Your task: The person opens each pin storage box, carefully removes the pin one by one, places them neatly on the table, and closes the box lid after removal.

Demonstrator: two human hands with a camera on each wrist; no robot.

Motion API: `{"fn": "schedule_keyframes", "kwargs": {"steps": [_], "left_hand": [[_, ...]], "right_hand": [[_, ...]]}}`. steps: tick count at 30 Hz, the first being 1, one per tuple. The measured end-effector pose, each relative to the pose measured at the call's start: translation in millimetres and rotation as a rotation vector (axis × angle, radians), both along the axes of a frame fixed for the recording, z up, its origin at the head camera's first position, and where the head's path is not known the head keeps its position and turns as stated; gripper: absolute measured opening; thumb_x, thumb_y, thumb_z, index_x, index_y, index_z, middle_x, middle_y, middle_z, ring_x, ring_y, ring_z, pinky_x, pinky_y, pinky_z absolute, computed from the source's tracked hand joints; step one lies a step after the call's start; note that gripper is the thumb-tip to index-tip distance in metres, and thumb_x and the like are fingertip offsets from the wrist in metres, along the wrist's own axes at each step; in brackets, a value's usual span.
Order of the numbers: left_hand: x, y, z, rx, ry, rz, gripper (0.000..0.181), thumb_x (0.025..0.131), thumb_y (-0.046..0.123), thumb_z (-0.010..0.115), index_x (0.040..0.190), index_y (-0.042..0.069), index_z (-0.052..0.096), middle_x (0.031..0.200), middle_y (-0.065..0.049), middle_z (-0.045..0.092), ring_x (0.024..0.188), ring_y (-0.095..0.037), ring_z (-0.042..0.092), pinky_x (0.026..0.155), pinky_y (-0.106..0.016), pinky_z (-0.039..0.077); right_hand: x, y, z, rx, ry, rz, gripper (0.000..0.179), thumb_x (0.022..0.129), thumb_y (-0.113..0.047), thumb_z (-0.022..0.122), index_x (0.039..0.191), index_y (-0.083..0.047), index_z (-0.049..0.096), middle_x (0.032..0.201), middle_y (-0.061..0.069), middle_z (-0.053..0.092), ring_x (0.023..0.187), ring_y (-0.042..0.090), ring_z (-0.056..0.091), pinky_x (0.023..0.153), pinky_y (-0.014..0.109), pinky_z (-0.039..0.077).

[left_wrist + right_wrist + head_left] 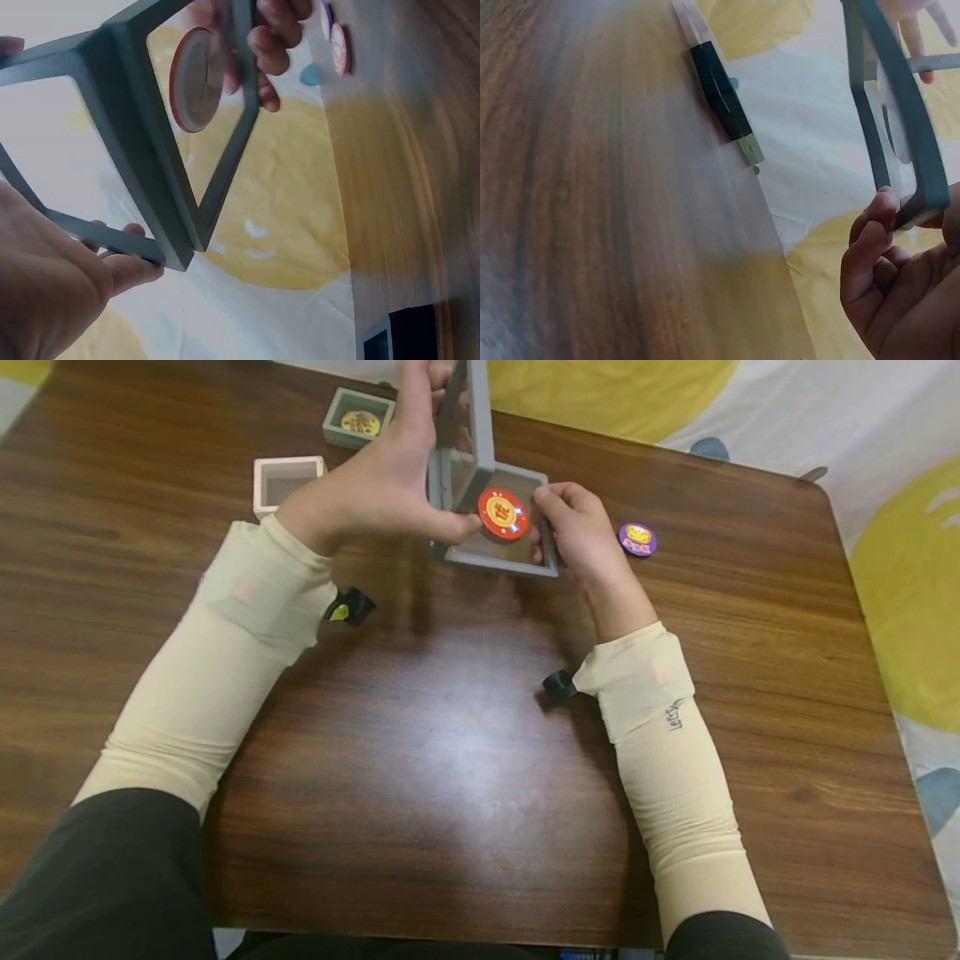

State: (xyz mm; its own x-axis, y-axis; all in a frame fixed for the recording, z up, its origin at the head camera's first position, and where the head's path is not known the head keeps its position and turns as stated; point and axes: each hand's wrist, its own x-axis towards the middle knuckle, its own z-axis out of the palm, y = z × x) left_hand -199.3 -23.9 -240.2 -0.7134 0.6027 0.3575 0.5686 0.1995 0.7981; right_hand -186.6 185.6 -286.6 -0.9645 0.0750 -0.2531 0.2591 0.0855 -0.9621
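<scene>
Both hands hold a grey hinged display frame [501, 566], its two clear-windowed halves opened like a book above the table. My left hand [375, 493] grips the left half [483, 418], with its thumb stretched to the edge of a red round badge [502, 514] bearing a yellow centre. The badge lies against the clear film of the right half; its pale back [199, 82] shows through the film in the left wrist view. The outer border of that right half is pinched between thumb and curled fingers of my right hand [588, 531]. The left fingers are partly hidden behind the frame.
A purple round badge [637, 539] lies on the wooden table [420, 760], right of my right hand. Beyond my left wrist are a white box-like frame [289, 462] and a grey-green one [341, 439] with a yellow round piece [361, 422]. A patterned cloth [622, 393] borders the table's back.
</scene>
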Motion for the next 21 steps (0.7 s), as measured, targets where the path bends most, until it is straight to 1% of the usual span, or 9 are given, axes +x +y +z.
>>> {"fn": "schedule_keyframes", "kwargs": {"steps": [3,4,6,8,12,13,15,17,21], "left_hand": [[-1.9,1.2,-2.7,-0.014,0.026,0.015,0.113,0.059,0.005,0.081,0.141,0.006,0.003,0.135,-0.004,0.026,0.12,-0.008,0.033,0.104,-0.021,0.033],[-2.6,0.8,-2.7,-0.033,0.051,0.027,0.116,0.059,0.008,0.081,0.143,0.005,0.002,0.139,-0.005,0.024,0.124,-0.008,0.03,0.107,-0.02,0.029],[-1.5,-0.9,-0.8,-0.053,0.081,0.048,0.119,0.061,0.012,0.082,0.146,0.003,-0.001,0.146,-0.007,0.018,0.132,-0.007,0.024,0.111,-0.018,0.022],[-0.8,-2.8,0.9,-0.068,0.095,0.078,0.121,0.063,0.017,0.081,0.148,0.004,-0.003,0.151,-0.006,0.013,0.137,-0.008,0.02,0.113,-0.017,0.019],[-0.7,-4.8,1.6,-0.067,0.083,0.112,0.119,0.066,0.02,0.081,0.149,0.006,-0.003,0.152,-0.004,0.014,0.136,-0.009,0.022,0.111,-0.018,0.023],[-2.1,-4.9,0.6,-0.069,0.087,0.118,0.118,0.067,0.021,0.081,0.149,0.007,-0.002,0.151,-0.004,0.014,0.135,-0.009,0.023,0.111,-0.018,0.024],[-3.9,-4.8,-0.4,-0.07,0.105,0.114,0.118,0.067,0.022,0.081,0.149,0.006,-0.002,0.151,-0.004,0.014,0.135,-0.009,0.023,0.111,-0.018,0.023],[-5.1,-4.5,-0.9,-0.072,0.12,0.11,0.117,0.067,0.022,0.08,0.149,0.005,-0.001,0.152,-0.005,0.014,0.136,-0.009,0.022,0.111,-0.018,0.022],[-6.0,-3.4,-1.3,-0.077,0.135,0.105,0.118,0.066,0.023,0.08,0.149,0.003,-0.001,0.152,-0.006,0.013,0.137,-0.009,0.019,0.113,-0.017,0.019]], "right_hand": [[0.6,0,2.2,-0.049,0.042,-0.028,0.013,0.1,-0.019,0.045,0.108,-0.009,0.045,0.066,0.004,0.05,0.044,0.011,0.048,0.044,0.022,0.045],[1.0,0,3.3,-0.05,0.057,-0.032,0.018,0.1,-0.02,0.045,0.114,-0.01,0.044,0.069,0.005,0.051,0.044,0.012,0.049,0.045,0.023,0.046],[2.0,0,6.0,-0.012,0.102,-0.024,0.029,0.099,-0.023,0.047,0.125,-0.014,0.043,0.09,0.005,0.057,0.06,0.012,0.057,0.058,0.022,0.049],[3.9,-1,8.4,0.017,0.162,-0.002,0.037,0.097,-0.025,0.051,0.132,-0.018,0.044,0.103,0.004,0.057,0.076,0.012,0.058,0.067,0.025,0.047],[8.7,0,12.0,0.087,0.262,0.116,0.046,0.09,-0.02,0.061,0.135,-0.02,0.049,0.124,0.002,0.053,0.105,0.012,0.05,0.081,0.028,0.043],[9.5,0,12.5,0.106,0.274,0.149,0.049,0.088,-0.018,0.063,0.136,-0.019,0.049,0.126,0.003,0.052,0.107,0.012,0.049,0.081,0.027,0.043],[10.4,0,13.2,0.172,0.28,0.214,0.059,0.084,-0.016,0.068,0.139,-0.018,0.047,0.14,0.001,0.045,0.122,0.01,0.043,0.093,0.027,0.043],[10.6,0,13.2,0.232,0.282,0.258,0.066,0.081,-0.014,0.071,0.141,-0.017,0.044,0.148,-0.002,0.039,0.126,0.01,0.041,0.097,0.027,0.043],[10.2,-2,12.1,0.295,0.279,0.286,0.068,0.079,-0.014,0.075,0.141,-0.017,0.046,0.143,0.001,0.046,0.118,0.008,0.045,0.097,0.024,0.041]]}}
